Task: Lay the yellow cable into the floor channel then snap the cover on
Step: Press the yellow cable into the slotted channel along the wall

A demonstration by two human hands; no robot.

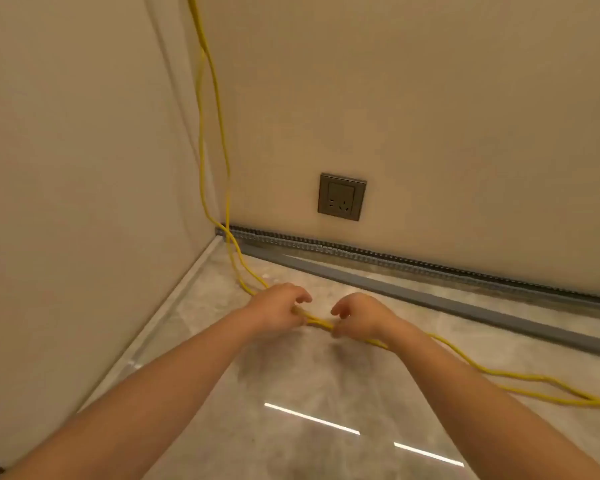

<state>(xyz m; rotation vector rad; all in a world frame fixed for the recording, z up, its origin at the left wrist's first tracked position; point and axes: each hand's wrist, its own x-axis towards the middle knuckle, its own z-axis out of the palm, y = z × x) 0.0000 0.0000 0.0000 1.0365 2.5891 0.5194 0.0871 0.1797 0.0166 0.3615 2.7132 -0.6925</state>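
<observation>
Forearms, both mine, fill the lower frame and reach forward over the polished stone floor (291, 393). Walls (430, 98): two plain beige faces meeting at a corner on the left. Floor channel (412, 268): a long grey track along the foot of the far wall, its toothed upper edge showing, no cover fitted; I see no loose cover that I can be sure of. Yellow cable (222, 140): two strands, it seems, dropping down the corner, crossing the channel's left end, running across the floor through my hands and trailing off to the right, well apart from the channel there. Wall socket (341, 196): grey, just above the channel. Left hand (279, 308): closed on the cable, fingers curled over it. Right hand (355, 315): closed on the same run, just beside the left.

Step in hand, as I judge it: gathering and straightening the strands; laying-in not yet begun. Next move calls for carrying the held run back to the wall and pressing it down between the channel's sides, starting at the corner, without twist.
</observation>
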